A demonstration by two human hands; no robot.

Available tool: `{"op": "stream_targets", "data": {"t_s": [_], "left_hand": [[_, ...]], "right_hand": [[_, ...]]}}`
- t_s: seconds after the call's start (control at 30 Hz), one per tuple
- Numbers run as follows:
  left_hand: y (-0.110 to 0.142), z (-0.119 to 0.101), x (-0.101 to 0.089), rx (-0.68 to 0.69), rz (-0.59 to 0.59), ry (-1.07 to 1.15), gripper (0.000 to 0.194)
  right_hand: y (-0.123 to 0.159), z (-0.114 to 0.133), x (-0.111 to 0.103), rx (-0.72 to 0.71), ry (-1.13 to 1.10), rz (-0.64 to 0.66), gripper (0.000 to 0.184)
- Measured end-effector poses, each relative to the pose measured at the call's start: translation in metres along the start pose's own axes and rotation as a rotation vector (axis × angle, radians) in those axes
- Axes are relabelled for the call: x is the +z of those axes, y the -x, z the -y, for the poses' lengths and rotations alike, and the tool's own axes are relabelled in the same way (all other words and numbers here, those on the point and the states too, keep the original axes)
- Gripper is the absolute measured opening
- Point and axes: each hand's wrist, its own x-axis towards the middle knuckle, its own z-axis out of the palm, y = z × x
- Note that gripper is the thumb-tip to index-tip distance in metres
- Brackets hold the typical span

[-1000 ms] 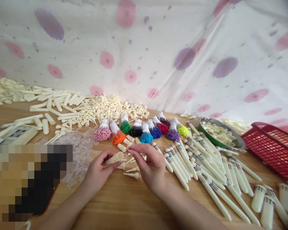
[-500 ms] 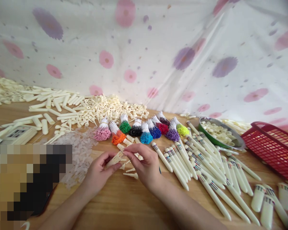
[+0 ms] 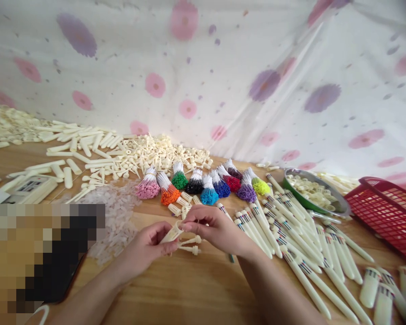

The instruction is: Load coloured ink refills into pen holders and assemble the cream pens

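Note:
Between the thumb and fingers of my left hand (image 3: 145,246) is a short cream plastic pen barrel (image 3: 172,234), tilted with its open end up and to the right. My right hand (image 3: 219,225) is closed in a pinch at that open end; whatever its fingertips hold is too small and hidden to name. Just below my right fingers lie a few thin cream plastic pen parts (image 3: 191,249) with pointed stems. Beyond my hands stand tied bundles of coloured pen refills, among them an orange bundle (image 3: 169,194), a light blue bundle (image 3: 209,194) and a purple bundle (image 3: 246,192).
Multicolour pens (image 3: 301,253) lie in rows to the right. Behind them are a green-sided bowl (image 3: 291,192) of cream parts and a red basket (image 3: 385,203). Translucent pieces (image 3: 117,225) and heaps of cream parts (image 3: 149,153) spread leftward. A blurred-out object (image 3: 47,257) sits front left.
My view has shifted slightly, moving the scene a little right. My right hand has turned flatter, its fingertips still at the barrel's open end. The thin parts below it are now more exposed.

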Motion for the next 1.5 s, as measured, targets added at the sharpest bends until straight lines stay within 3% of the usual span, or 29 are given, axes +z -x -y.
{"op": "stream_targets", "data": {"t_s": [0.1, 0.23, 0.43, 0.8, 1.2, 1.5], "left_hand": [[0.003, -0.006, 0.002, -0.029, 0.034, 0.046, 0.025], [0.005, -0.01, 0.003, -0.058, 0.036, 0.072, 0.026], [0.006, -0.009, 0.004, -0.081, 0.077, 0.104, 0.031], [0.008, -0.009, 0.002, -0.104, 0.118, 0.205, 0.033], [0.009, -0.009, 0.001, -0.116, 0.13, 0.211, 0.031], [0.009, -0.007, 0.001, -0.116, 0.147, 0.211, 0.031]], "right_hand": [[0.001, -0.003, -0.005, -0.004, -0.111, 0.073, 0.015], [0.001, -0.009, -0.003, 0.037, -0.236, 0.049, 0.013], [0.002, -0.002, 0.001, 0.008, -0.045, -0.042, 0.009], [0.003, 0.007, 0.004, -0.066, 0.108, -0.051, 0.015], [0.0, 0.002, 0.006, 0.038, -0.163, -0.054, 0.02], [0.001, 0.003, 0.006, 0.034, -0.061, -0.104, 0.022]]}}
